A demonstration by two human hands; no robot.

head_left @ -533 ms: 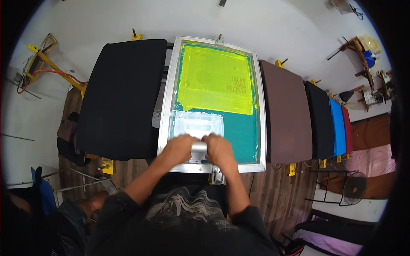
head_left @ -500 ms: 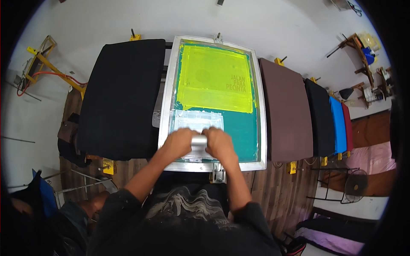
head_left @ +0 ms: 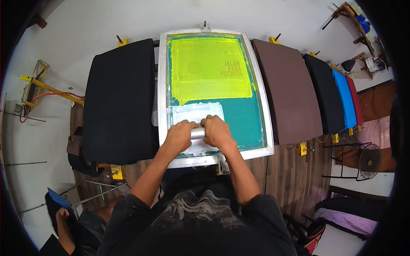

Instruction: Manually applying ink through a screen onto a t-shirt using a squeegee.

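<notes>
White wall [head_left: 128, 17] is seen at the top; wood-plank floor [head_left: 294, 175] is laid below. 1 round fan [head_left: 370, 162] is placed at right, near brown cloth [head_left: 376, 99]. Wooden shelf [head_left: 351, 18] is mounted upper right.

Black it was, that T-shirt [head_left: 205, 245], loose and softly creased! And what a print [head_left: 194, 207] across the chest: pale grey, rippling line over rippling line, peaking like a ridge, with small lettering [head_left: 230, 221] trailing off at its right end, too faint to make out! Short, wide and dark, the left sleeve [head_left: 132, 205] and the right sleeve [head_left: 262, 209] both ended around the elbows, and from there everything was bare, left hand [head_left: 179, 135] and right hand [head_left: 216, 131] alike!
</notes>
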